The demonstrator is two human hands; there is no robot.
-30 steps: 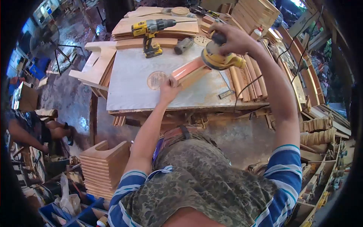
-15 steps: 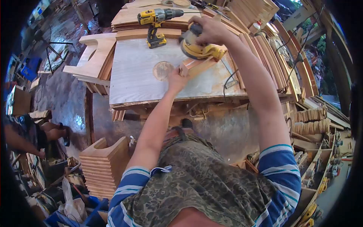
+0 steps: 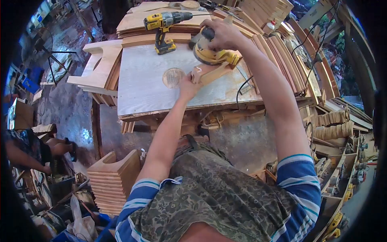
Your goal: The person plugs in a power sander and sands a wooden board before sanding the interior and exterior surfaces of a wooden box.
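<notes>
My right hand (image 3: pixel 226 35) is wrapped round the top of a yellow and black power sander (image 3: pixel 209 55). The sander rests on a wooden piece (image 3: pixel 212 73) that lies on the pale workbench top (image 3: pixel 141 88). My left hand (image 3: pixel 188 86) grips the near left end of that piece, its fingers partly hidden. Left of it on the bench is a round wooden disc (image 3: pixel 173 78). A yellow and black cordless drill (image 3: pixel 163 30) stands upright behind the disc.
Cut boards (image 3: pixel 102 64) jut out at the bench's left. More boards (image 3: pixel 278 60) lean along the right. Stacked curved pieces (image 3: pixel 111 181) stand at the lower left. A cable (image 3: pixel 240 90) hangs over the front edge. Another person's arm (image 3: pixel 26 155) shows at far left.
The sander and my right hand have shifted very slightly on the wooden piece. The whole view has moved a little. Both hands keep their holds.
</notes>
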